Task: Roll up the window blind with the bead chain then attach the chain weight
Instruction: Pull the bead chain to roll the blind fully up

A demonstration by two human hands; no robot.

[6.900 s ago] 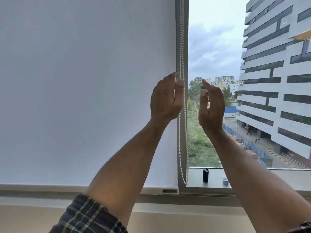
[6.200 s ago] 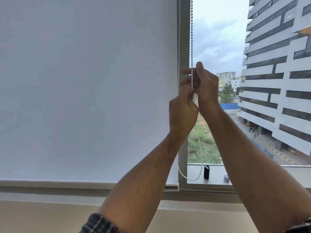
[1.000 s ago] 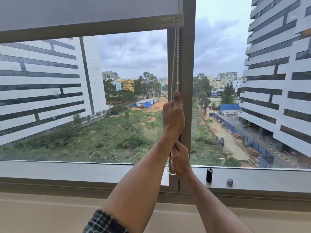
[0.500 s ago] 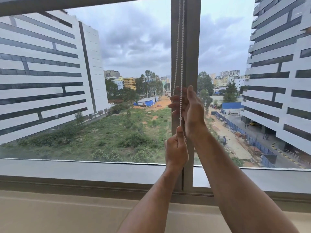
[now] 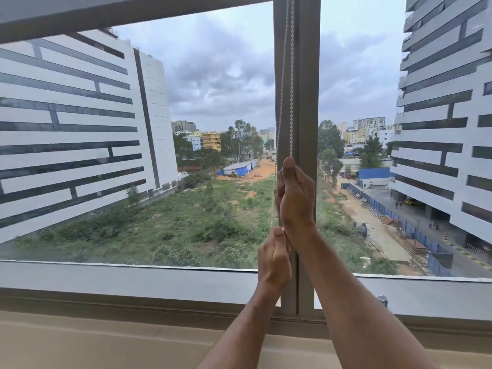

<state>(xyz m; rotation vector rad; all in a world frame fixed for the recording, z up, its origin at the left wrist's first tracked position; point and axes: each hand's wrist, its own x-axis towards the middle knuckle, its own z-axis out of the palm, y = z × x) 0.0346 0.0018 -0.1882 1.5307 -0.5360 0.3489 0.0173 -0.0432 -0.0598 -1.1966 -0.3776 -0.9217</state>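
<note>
Against the window frame (image 5: 306, 75), both hands, right hand (image 5: 295, 198) above left hand (image 5: 274, 259), grip the bead chain (image 5: 291, 89).

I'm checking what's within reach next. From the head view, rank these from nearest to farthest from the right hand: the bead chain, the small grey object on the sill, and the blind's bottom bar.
1. bead chain: held in the right hand, at the centre post.
2. small grey object: on the sill, lower right.
3. blind's bottom bar: along the top, upper left.
</note>
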